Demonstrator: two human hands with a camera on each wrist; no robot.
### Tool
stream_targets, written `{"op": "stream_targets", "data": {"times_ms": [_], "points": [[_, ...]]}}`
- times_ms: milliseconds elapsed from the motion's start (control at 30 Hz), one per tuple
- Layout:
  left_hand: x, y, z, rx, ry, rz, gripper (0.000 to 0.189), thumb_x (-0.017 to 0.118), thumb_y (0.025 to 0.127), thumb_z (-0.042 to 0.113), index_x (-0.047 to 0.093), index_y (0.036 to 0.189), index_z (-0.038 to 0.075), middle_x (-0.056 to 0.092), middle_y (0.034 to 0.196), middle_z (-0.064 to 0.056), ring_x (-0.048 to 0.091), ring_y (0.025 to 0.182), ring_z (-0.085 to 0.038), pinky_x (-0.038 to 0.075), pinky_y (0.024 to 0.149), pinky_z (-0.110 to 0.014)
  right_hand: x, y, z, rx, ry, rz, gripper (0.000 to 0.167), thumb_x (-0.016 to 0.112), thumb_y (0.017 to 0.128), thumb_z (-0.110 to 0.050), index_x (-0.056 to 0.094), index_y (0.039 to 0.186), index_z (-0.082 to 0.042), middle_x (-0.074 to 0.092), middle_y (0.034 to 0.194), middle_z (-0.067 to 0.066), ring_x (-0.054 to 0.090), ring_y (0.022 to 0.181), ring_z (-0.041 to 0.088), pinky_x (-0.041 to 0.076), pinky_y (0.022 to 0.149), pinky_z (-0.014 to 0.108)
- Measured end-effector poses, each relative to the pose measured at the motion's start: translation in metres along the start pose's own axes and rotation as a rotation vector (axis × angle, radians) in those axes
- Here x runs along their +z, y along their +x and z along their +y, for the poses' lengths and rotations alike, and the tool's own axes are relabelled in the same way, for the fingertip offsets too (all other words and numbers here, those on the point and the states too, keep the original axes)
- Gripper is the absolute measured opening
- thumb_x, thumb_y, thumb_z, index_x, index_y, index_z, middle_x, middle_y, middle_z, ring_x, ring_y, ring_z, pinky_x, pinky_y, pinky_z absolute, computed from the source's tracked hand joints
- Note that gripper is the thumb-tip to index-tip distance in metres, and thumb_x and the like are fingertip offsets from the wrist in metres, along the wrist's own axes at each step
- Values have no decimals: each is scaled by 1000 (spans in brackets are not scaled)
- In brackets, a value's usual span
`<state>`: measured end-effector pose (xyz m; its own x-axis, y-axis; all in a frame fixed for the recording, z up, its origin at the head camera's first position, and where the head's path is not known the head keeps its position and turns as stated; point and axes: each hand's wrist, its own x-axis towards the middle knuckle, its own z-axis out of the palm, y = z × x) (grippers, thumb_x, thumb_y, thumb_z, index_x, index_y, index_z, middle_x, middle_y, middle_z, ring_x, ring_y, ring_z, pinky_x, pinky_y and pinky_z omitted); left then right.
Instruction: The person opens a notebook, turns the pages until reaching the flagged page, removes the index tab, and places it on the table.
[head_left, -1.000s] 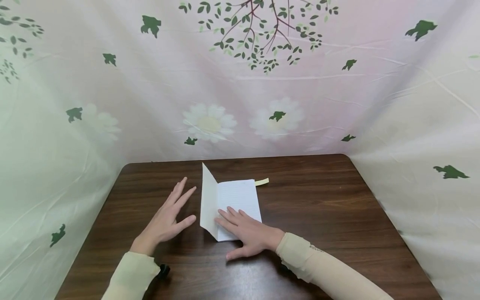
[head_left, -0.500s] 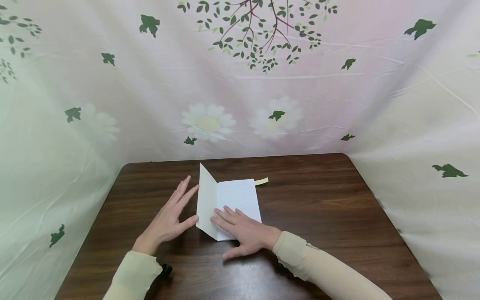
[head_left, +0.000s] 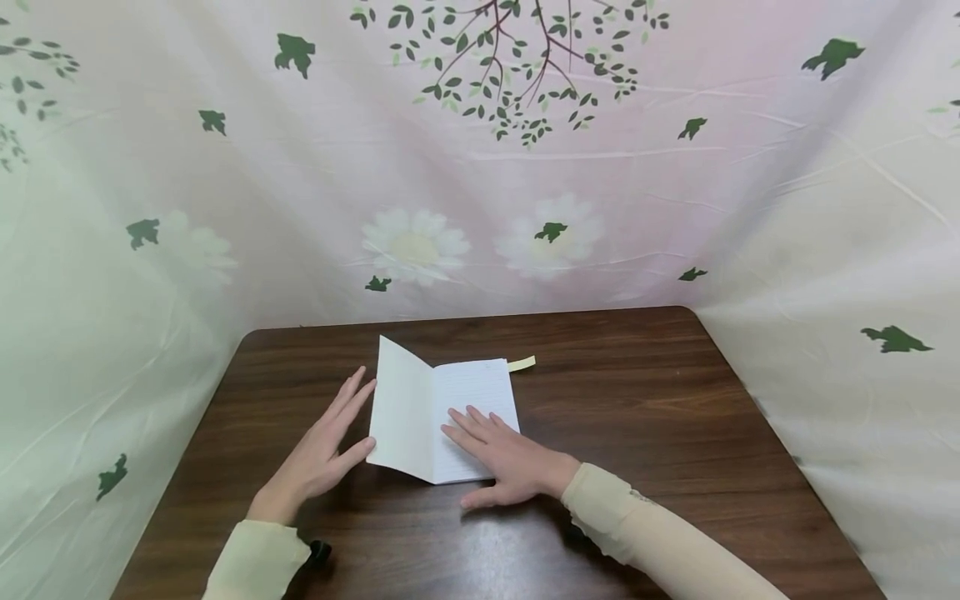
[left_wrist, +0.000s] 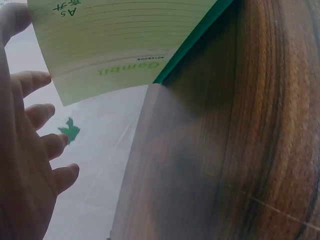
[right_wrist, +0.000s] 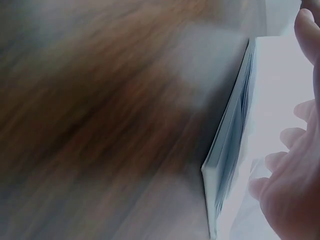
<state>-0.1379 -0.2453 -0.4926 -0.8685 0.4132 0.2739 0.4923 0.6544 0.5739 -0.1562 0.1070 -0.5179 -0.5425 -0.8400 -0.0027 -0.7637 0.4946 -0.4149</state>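
Your notebook lies open on the tabletop, its tilted cover reading "Gambit", "NOTEBOOK" and "A5". Each grip is wide: your left hand touches the cover's edge; your right hand spreads over the lined page.

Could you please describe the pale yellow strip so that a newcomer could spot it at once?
On the dark wooden table lies an open notebook, with the person's right hand over it. The strip pokes out at the notebook's far right corner, narrow and yellow beside the white page.
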Motion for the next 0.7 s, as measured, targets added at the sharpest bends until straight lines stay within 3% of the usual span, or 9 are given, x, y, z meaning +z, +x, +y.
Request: {"op": "stream_targets", "data": {"times_ms": [433, 700], "points": [[1, -14, -12, -37, 11, -9, 78, 61, 100, 24, 25, 169, 15, 13, 177, -8, 13, 163, -32, 36, 110, -76, -8, -26, 22, 118, -3, 42, 104, 69, 95, -62, 17, 170, -13, 8, 177, 14, 8, 162, 41, 18, 125, 66], [5, -20, -21, -148, 84, -74, 83, 64, 102, 44, 25, 169, 14, 11, 178, -5, 13, 162, -40, 35, 110, -77, -10, -41, 35, 159, 32, 64, 100, 68, 97, -60, 20, 169, -11, 8, 177, 14, 8, 162, 42, 18, 125, 67]]}}
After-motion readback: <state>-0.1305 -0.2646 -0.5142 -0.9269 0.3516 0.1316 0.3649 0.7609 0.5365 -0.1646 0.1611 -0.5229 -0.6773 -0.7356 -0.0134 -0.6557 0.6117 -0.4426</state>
